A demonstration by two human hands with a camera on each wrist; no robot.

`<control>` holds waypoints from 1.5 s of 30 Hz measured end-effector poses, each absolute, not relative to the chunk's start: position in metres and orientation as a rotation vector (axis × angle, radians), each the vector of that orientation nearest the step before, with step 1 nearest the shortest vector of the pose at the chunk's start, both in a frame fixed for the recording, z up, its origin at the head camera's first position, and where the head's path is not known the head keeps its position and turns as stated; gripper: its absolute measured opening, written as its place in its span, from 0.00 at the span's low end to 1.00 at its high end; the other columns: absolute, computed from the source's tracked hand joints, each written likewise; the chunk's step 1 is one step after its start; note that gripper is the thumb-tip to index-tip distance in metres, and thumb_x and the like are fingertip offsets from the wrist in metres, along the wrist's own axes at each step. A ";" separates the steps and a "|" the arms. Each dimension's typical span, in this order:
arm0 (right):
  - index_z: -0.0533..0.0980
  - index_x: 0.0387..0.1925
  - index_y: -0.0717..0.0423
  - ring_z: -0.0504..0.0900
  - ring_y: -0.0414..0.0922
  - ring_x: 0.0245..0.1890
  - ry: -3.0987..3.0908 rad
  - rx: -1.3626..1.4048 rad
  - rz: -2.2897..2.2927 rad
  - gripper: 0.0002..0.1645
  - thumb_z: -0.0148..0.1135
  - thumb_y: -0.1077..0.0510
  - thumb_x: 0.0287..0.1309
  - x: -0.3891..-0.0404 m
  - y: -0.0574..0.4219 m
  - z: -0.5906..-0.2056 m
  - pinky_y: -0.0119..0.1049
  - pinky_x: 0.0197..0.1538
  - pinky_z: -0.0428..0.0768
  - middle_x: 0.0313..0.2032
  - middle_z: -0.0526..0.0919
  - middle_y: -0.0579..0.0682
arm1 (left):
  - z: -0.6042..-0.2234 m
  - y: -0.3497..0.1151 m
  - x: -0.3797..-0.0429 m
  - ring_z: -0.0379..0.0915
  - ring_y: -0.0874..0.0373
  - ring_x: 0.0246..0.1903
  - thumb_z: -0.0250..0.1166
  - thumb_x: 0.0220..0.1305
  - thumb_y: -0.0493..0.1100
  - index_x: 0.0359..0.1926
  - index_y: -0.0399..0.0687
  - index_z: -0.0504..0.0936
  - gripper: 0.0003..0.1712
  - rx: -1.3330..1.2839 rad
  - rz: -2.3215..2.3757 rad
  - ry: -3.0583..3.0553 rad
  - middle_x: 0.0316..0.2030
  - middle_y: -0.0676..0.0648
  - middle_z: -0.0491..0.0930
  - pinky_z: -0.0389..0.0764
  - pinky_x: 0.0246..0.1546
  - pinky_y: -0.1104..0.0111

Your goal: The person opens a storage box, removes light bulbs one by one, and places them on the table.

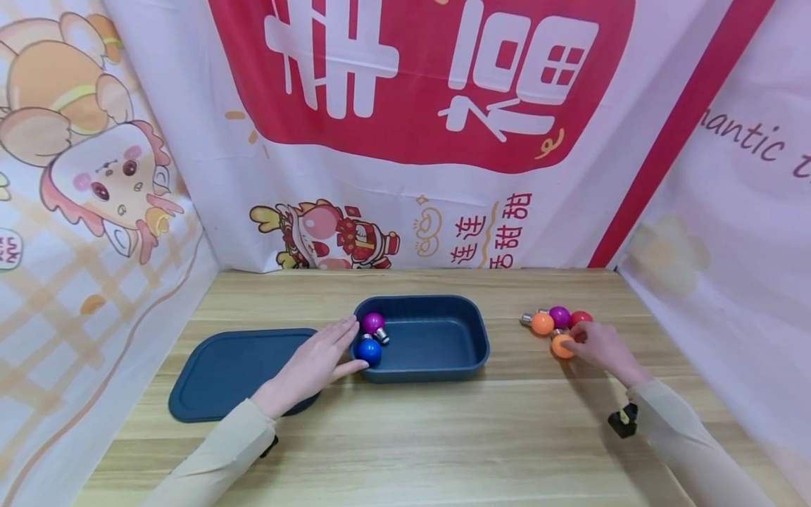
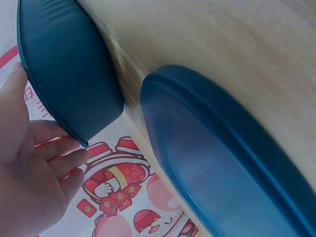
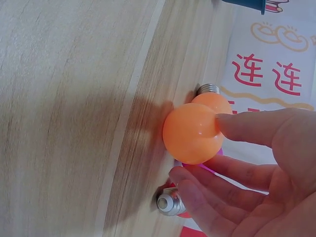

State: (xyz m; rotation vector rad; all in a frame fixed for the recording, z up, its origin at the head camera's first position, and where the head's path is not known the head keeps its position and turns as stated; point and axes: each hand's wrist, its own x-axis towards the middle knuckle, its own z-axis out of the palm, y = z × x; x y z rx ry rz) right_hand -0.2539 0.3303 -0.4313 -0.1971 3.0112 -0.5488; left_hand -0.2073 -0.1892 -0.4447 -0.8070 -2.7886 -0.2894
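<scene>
My right hand (image 1: 605, 348) pinches an orange light bulb (image 3: 190, 136) between thumb and fingers, low over the table. Right beside it lie a second orange bulb (image 1: 542, 324), a purple bulb (image 1: 560, 315) and a red bulb (image 1: 579, 320), partly covered by the hand in the head view. My left hand (image 1: 310, 362) rests with fairly straight fingers against the left end of a dark blue box (image 1: 421, 375). Inside that end sit a purple bulb (image 1: 373, 323) and a blue bulb (image 1: 369, 351), with metal screw bases.
Left of the box, a dark blue lid (image 1: 234, 370) lies flat on the wooden table (image 1: 443, 443), partly under my left forearm. Printed cloth (image 1: 431, 155) hangs behind the table and along both sides.
</scene>
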 end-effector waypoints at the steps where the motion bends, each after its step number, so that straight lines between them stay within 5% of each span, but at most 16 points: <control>1: 0.79 0.42 0.70 0.80 0.53 0.34 3.006 -0.186 -0.546 0.21 0.68 0.54 0.58 -0.254 0.331 -0.432 0.48 0.40 0.83 0.36 0.85 0.64 | -0.445 -0.189 -0.207 0.66 0.42 0.70 0.61 0.64 0.65 0.70 0.37 0.68 0.45 -0.807 -0.290 -2.789 0.70 0.37 0.68 0.71 0.68 0.49; 21: 0.78 0.45 0.72 0.82 0.58 0.39 3.002 -0.207 -0.550 0.25 0.67 0.52 0.60 -0.254 0.331 -0.427 0.54 0.45 0.83 0.40 0.84 0.67 | -0.445 -0.190 -0.208 0.67 0.42 0.69 0.62 0.64 0.65 0.70 0.37 0.68 0.45 -0.822 -0.289 -2.770 0.70 0.37 0.68 0.72 0.67 0.49; 27: 0.78 0.45 0.70 0.81 0.56 0.37 3.009 -0.228 -0.608 0.23 0.66 0.52 0.61 -0.254 0.330 -0.419 0.48 0.39 0.84 0.39 0.85 0.65 | -0.444 -0.190 -0.208 0.67 0.41 0.69 0.62 0.64 0.64 0.70 0.36 0.68 0.45 -0.820 -0.290 -2.778 0.70 0.36 0.68 0.72 0.67 0.49; 33: 0.77 0.50 0.72 0.82 0.61 0.44 3.011 -0.213 -0.621 0.27 0.64 0.50 0.63 -0.258 0.327 -0.408 0.55 0.46 0.82 0.45 0.84 0.69 | -0.443 -0.190 -0.208 0.66 0.41 0.69 0.63 0.64 0.64 0.70 0.36 0.68 0.45 -0.812 -0.290 -2.789 0.70 0.36 0.68 0.71 0.67 0.48; 45: 0.78 0.53 0.65 0.82 0.54 0.43 2.982 -0.251 -0.591 0.29 0.64 0.45 0.62 -0.263 0.294 -0.384 0.50 0.47 0.84 0.46 0.85 0.63 | -0.444 -0.190 -0.207 0.67 0.41 0.69 0.63 0.63 0.64 0.69 0.36 0.69 0.45 -0.824 -0.294 -2.753 0.69 0.36 0.69 0.72 0.67 0.48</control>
